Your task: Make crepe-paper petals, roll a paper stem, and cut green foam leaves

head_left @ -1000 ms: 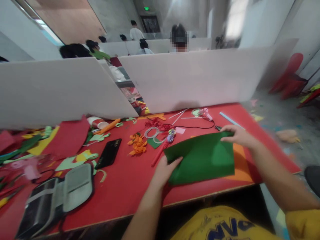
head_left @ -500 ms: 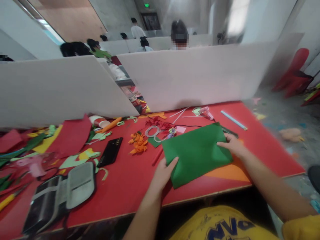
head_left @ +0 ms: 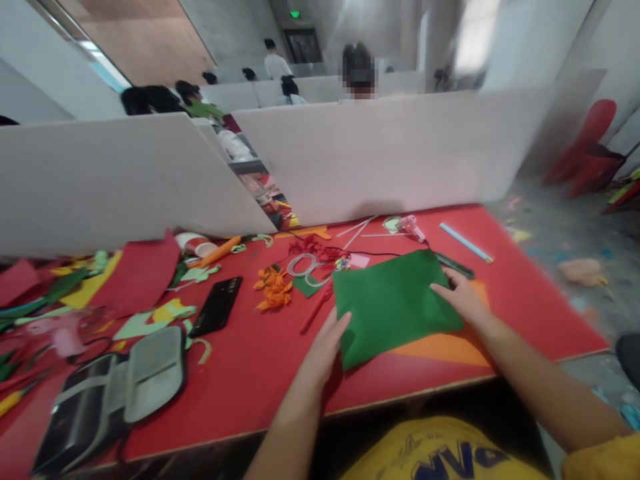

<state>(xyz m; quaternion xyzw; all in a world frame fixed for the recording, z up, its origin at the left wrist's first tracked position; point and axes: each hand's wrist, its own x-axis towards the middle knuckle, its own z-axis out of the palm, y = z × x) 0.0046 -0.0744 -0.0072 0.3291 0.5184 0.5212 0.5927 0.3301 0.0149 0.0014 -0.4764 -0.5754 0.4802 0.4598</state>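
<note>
Sheet (head_left: 395, 310), green, at 4 o'clock in view over an orange sheet (head_left: 445, 350), has flattened as the right hand (head_left: 465, 297) moved from its 1 o'clock corner to its 3 o'clock edge. Left hand (head_left: 327, 343) holds 8 o'clock; both hands' fingers clamp it, seemingly steadier.

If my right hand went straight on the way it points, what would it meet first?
Your right hand would first meet the green sheet, whose edge it holds; beyond that, depth is unclear.
</note>
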